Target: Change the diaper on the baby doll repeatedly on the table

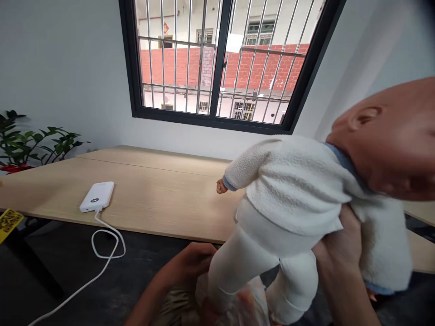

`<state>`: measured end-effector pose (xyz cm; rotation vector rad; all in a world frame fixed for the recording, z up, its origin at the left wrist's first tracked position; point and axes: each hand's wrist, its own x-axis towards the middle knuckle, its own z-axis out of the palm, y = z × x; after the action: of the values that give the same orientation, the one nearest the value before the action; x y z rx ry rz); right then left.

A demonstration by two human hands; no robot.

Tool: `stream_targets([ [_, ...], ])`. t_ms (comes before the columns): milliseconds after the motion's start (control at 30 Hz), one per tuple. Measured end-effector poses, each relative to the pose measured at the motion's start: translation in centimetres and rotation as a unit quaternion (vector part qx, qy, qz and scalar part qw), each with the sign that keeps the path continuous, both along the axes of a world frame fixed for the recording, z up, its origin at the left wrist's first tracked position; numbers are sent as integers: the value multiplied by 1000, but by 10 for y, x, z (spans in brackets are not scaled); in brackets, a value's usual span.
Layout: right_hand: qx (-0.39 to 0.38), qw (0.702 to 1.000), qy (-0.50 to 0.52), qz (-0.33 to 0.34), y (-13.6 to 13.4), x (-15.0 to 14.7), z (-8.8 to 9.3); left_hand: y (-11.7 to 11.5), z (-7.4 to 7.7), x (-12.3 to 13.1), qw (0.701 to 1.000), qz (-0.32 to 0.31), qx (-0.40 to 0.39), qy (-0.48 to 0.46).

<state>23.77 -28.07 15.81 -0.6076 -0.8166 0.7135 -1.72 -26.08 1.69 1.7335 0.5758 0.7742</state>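
Observation:
A baby doll [295, 181] in a fuzzy white top with blue cuffs and white trousers is held up in front of me, tilted with its head to the right. My right hand [341, 244] grips its torso at the side, the fingers partly hidden under the top. Beside the doll's thigh, my left hand [195, 260] has its fingers curled; whatever they hold is hidden behind the leg. Between and behind the doll's lower legs shows a crumpled, see-through plastic bag [254, 296] with something orange-toned in it.
Behind the doll stands a light wooden table [163, 194]. A white power bank [98, 197] lies on its left part, with a white cable [102, 267] hanging off the front edge. A leafy plant [30, 140] is at far left, a barred window [217, 63] at the back.

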Motion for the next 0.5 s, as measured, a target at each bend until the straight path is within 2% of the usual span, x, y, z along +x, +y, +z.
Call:
stream_targets([
  [100,-4,999,12,49,12,-5,15,1,32,1,998,7,1,-57],
  [233,2,995,10,97,28,-10,28,12,75,11,989,57,33,-133],
  [400,4,989,-27,143,44,-16,33,25,130,28,976,43,115,-180],
  [500,-29,983,-43,178,55,-19,31,39,150,35,971,88,112,-190],
])
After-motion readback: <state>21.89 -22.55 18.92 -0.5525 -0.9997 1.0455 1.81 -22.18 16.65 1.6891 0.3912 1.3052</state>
